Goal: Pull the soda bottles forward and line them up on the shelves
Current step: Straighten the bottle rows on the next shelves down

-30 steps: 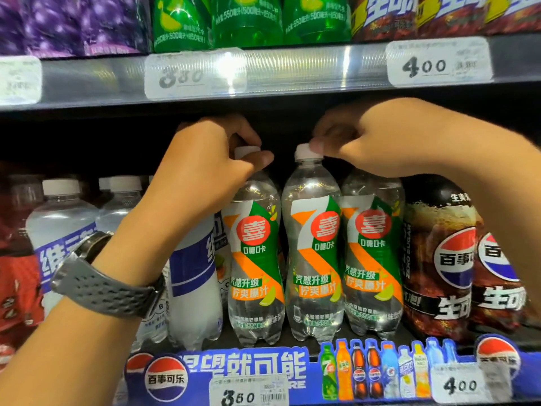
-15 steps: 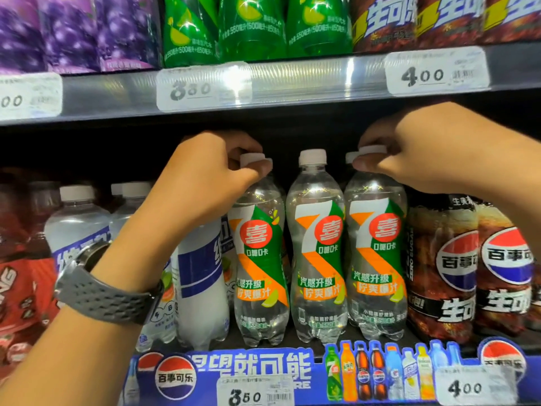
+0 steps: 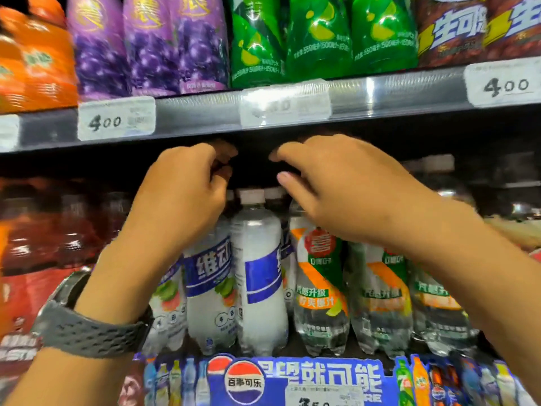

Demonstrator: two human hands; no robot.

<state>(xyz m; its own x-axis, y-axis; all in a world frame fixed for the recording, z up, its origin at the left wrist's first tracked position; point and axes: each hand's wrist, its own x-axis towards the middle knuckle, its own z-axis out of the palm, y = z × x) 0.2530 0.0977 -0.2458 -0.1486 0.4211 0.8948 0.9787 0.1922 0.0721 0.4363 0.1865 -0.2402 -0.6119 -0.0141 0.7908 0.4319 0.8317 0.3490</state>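
bottle of cloudy white soda with blue label and white cap (image 3: pixel 257 273) stands upright at the front of the lower shelf (image 3: pixel 322 376), its cap just below the gap between both hands. left hand (image 3: pixel 181 200) and right hand (image 3: pixel 345 197) hover, fingers loosely curled, empty; left looks nearer.
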